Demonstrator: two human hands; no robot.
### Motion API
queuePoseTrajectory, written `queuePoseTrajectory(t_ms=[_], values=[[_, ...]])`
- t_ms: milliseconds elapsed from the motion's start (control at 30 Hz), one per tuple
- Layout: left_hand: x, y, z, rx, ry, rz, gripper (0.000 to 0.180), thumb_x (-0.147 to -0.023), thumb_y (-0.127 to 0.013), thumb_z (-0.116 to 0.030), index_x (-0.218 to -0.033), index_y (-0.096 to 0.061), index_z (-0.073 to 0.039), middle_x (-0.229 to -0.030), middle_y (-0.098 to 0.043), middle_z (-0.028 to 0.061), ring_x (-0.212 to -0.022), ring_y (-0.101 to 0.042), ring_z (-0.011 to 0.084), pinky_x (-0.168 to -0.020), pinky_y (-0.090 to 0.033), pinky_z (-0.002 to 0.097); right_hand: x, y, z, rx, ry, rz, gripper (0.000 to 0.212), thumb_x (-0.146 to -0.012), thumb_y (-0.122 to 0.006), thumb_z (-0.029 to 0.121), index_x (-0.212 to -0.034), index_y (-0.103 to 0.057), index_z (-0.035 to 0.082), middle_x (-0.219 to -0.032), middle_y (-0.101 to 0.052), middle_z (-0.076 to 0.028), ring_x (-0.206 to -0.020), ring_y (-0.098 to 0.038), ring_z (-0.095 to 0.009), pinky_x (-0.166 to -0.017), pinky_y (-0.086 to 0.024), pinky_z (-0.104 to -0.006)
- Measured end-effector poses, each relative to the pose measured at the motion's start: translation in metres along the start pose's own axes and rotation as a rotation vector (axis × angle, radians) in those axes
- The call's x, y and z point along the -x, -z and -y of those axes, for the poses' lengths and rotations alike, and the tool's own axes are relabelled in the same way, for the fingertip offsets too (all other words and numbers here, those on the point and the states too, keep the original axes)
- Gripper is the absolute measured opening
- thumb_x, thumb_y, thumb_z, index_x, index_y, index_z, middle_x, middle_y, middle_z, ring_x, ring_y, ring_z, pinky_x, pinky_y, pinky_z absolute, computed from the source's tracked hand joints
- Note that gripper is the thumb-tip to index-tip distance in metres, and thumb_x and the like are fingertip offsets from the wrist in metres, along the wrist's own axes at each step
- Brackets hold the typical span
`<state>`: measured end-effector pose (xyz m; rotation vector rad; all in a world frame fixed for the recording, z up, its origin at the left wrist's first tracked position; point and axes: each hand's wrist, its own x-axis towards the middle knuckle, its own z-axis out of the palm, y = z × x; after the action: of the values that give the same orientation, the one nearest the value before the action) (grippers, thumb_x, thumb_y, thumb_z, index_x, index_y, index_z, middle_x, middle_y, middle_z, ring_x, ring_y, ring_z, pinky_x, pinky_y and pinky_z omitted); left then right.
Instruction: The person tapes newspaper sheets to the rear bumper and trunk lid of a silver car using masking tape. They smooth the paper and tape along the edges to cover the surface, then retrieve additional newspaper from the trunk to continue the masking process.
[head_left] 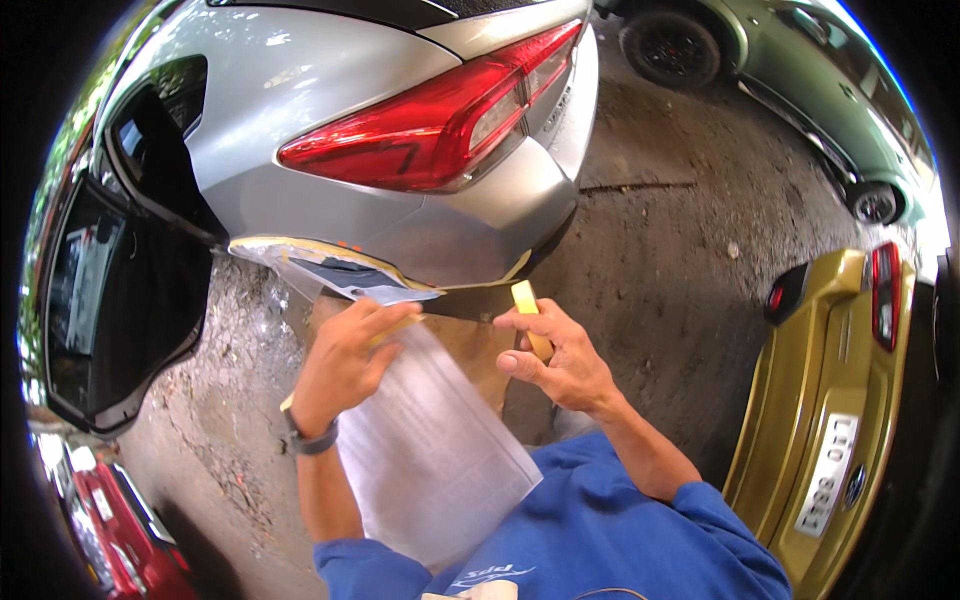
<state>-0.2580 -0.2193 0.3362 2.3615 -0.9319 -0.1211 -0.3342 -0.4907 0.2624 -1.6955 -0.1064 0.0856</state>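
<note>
A roll of yellow masking tape point(524, 296) is gripped between the fingers and thumb of my right hand point(565, 360). My left hand point(350, 362), with a dark band at its wrist, is at the upper edge of a printed paper sheet point(430, 450). A short yellow tape strip point(398, 329) shows by its fingers. The sheet hangs down along my left forearm toward my blue shirt. Just beyond my hands is the silver car's rear bumper point(460, 245), with masking paper point(350, 278) and yellow tape along its lower edge near the wheel opening.
Above the bumper is a red tail light point(420, 130). An open dark car door point(130, 290) stands at the left. A gold car bumper point(815, 400) is at the right, a green car point(800, 80) at the far right, and a red car part point(120, 530) at the lower left.
</note>
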Motion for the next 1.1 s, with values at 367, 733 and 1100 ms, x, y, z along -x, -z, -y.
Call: queuePoseTrajectory(t_ms=[367, 733, 1100], values=[[-0.080, -0.104, -0.021, 0.059, 0.094, -0.061, 0.065, -0.083, -0.071, -0.004, -0.141, -0.057, -0.029, -0.087, -0.059, 0.0094, -0.070, -0.063, 0.0282, -0.062, -0.053, 0.0391, -0.084, 0.054, -0.046, 0.178, 0.312, 0.043, 0.023, -0.078, -0.081, 0.009, -0.096, -0.070, 0.000, -0.103, -0.062, -0.011, -0.081, -0.059, -0.020, -0.070, -0.048, -0.0314], [-0.053, -0.290, 0.041, 0.465, 0.032, 0.053, 0.090, -0.081, -0.075, -0.014, -0.157, -0.030, -0.027, -0.089, -0.061, 0.0085, -0.062, -0.062, 0.0297, -0.050, -0.050, 0.0382, -0.044, 0.097, -0.172, 0.457, 0.291, 0.097, 0.019, -0.072, -0.072, 0.000, -0.090, -0.075, 0.008, -0.088, -0.068, -0.012, -0.074, -0.066, -0.026, -0.065, -0.053, -0.0345], [-0.082, -0.376, 0.101, -0.259, -0.200, -0.126, 0.071, -0.089, -0.059, -0.018, -0.154, -0.037, -0.035, -0.078, -0.049, 0.0043, -0.051, -0.052, 0.0103, -0.039, -0.042, 0.0248, -0.057, 0.056, -0.329, 0.162, 0.482, -0.472, 0.035, -0.084, -0.074, 0.042, -0.074, -0.068, 0.009, -0.071, -0.060, -0.013, -0.063, -0.059, -0.021, -0.055, -0.047, -0.0294]])
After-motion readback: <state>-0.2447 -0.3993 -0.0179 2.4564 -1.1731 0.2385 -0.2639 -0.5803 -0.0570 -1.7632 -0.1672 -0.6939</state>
